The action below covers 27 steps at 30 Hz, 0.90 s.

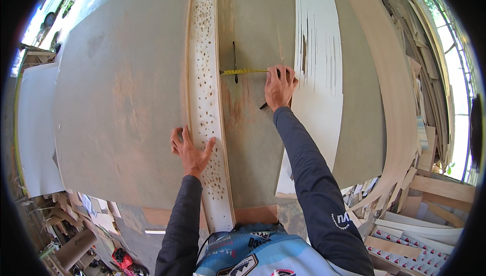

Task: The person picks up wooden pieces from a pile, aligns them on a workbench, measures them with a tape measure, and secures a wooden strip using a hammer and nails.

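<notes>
A long white board dotted with small brown holes lies lengthwise on the large grey-brown work surface. My left hand rests across its left edge near me, fingers and thumb spread apart. My right hand is closed around a tape measure, whose case is mostly hidden under the fingers. The yellow tape blade runs left from that hand to the board's right edge. A thin black pen-like stick lies crosswise to the blade. Another small black piece shows beside my right wrist.
Right of my right hand lies a wider white panel with dark slits. Beyond it are a long tan strip and stacked sheets. Offcuts crowd the lower right. A red item is on the floor at lower left.
</notes>
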{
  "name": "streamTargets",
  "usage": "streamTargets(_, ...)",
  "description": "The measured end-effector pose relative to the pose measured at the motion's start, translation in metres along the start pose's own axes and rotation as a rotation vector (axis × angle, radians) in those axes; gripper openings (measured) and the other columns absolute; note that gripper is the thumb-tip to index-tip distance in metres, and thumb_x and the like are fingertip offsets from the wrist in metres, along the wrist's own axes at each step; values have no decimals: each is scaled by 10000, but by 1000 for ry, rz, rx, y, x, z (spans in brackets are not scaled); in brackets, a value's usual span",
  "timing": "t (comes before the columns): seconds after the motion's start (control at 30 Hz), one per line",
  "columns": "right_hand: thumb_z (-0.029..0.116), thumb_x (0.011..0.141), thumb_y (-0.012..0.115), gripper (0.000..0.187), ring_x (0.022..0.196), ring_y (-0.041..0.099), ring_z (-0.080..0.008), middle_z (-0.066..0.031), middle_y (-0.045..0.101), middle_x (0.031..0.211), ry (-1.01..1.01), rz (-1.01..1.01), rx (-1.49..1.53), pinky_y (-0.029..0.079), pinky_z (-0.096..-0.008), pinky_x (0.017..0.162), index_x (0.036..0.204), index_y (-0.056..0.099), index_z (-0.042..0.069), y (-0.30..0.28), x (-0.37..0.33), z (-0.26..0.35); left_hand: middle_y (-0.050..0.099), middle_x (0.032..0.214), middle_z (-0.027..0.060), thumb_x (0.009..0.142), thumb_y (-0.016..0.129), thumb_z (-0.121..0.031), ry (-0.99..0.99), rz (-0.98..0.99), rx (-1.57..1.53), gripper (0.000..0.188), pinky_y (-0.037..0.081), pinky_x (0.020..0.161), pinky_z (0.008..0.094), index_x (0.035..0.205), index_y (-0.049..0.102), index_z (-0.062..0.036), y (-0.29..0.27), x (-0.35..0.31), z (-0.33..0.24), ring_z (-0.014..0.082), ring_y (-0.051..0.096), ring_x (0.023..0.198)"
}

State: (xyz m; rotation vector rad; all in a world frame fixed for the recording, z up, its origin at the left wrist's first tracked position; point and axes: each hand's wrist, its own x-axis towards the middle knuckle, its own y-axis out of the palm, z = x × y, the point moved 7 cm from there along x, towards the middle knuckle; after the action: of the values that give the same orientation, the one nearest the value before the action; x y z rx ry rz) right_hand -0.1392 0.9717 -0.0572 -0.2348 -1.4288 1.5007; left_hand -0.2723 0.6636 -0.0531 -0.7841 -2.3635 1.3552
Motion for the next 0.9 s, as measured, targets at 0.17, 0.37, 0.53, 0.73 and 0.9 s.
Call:
streamTargets(0.17, 147, 874, 601, 136, 1155, 435, -285, -40, 546, 1098, 1, -2, -6, 353, -492, 884, 1009, 619, 136, -7, 4, 3, 317, 1316, 181, 656, 802, -506, 11, -39, 0, 893, 204, 1025, 547, 1312, 423, -33, -5, -1, -2, 370, 258, 1289)
streamTargets(0.37, 190, 892, 589, 286, 1154, 452, -322, -72, 560, 1140, 179, 26, 102, 356, -521, 921, 1175, 566, 159, -8, -13, -10, 326, 1324, 193, 632, 817, -482, 19, -70, -36, 892, 190, 1051, 533, 1303, 436, -34, -3, -13, 1, 372, 250, 1306)
streamTargets(0.53, 227, 892, 610, 516, 1159, 453, -345, -142, 537, 1191, 355, 52, 115, 352, -527, 936, 1339, 407, 68, -24, -22, 0, 317, 1323, 208, 620, 818, -473, -34, -35, -85, 888, 174, 1055, 540, 1299, 439, -43, -10, -15, 5, 376, 239, 1310)
streamTargets(0.73, 238, 869, 633, 526, 1199, 437, -363, -175, 495, 1261, 160, 51, 52, 340, -501, 991, 1309, 421, 41, -42, -25, 20, 323, 1311, 202, 615, 822, -472, -8, -64, -73, 876, 181, 1052, 532, 1281, 445, -44, -15, -8, -2, 372, 252, 1297)
streamTargets(0.9, 229, 841, 647, 392, 1225, 420, -377, -173, 490, 1264, 21, 101, 174, 331, -499, 1013, 1165, 549, 32, -105, -79, 15, 314, 1342, 214, 614, 837, -466, 23, -103, -100, 874, 193, 1044, 545, 1283, 459, -49, -5, -9, 1, 394, 274, 1291)
